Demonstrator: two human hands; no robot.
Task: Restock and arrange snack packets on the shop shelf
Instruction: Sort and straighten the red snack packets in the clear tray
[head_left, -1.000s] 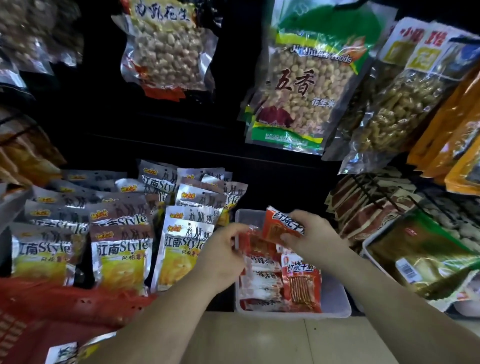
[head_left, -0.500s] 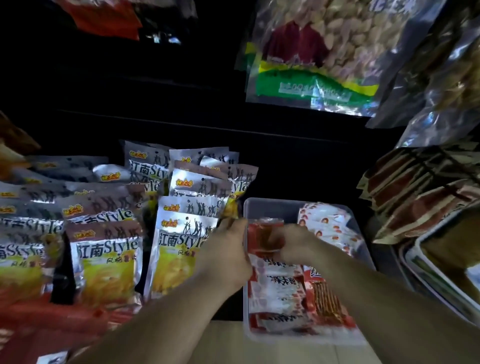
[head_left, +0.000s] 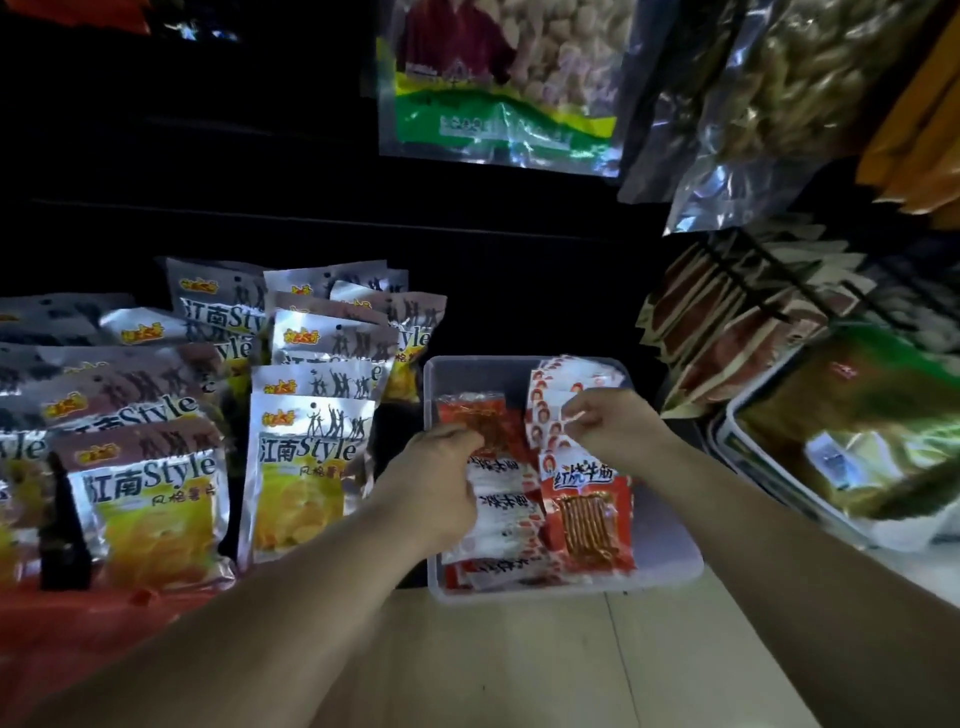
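A clear plastic bin (head_left: 670, 540) on the low shelf holds two rows of small red and white snack packets. My left hand (head_left: 436, 478) pinches the lower edge of a red packet (head_left: 472, 415) standing at the back of the left row. My right hand (head_left: 613, 426) pinches the edge of a white packet (head_left: 550, 410) in the right row. A red packet with stick snacks (head_left: 587, 514) lies face up at the front of the right row.
Silver and yellow chip bags (head_left: 306, 467) stand in rows left of the bin. Large bags of nuts (head_left: 504, 88) hang above. Brown packets on a wire rack (head_left: 737, 332) and a white tray with a green bag (head_left: 872, 431) sit to the right. Red basket (head_left: 67, 644) at lower left.
The view has tilted down toward the bin. My right hand set the red packet it held into the bin and moved right onto the white packets; my left hand stays at the left row.
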